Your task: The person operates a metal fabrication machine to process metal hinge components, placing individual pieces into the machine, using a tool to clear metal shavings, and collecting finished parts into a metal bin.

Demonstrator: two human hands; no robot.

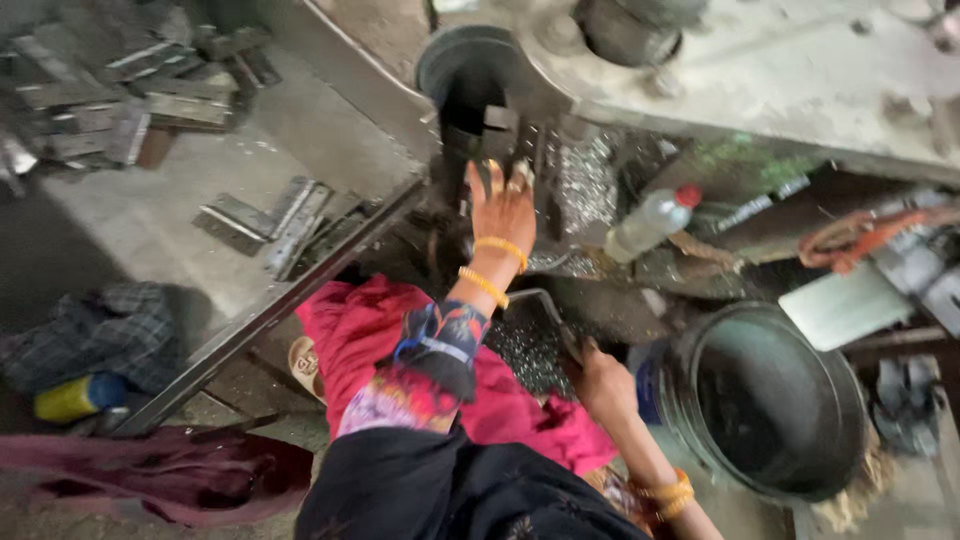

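Head view shows the left hand reaching with fingers spread into the machine while the right hand grips a pan of metal chips beside the dark drum; likely scooping next.

Metal workshop: machine, stacked steel pcs, shavings on floor.

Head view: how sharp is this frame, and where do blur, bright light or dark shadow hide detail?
Head view: soft all over with motion smear; the left hand at the dark machine shows blurred fingers; the pale slab at top right is washed out; the black bucket and the gap under the machine are too dark to read; the right hand is dim.
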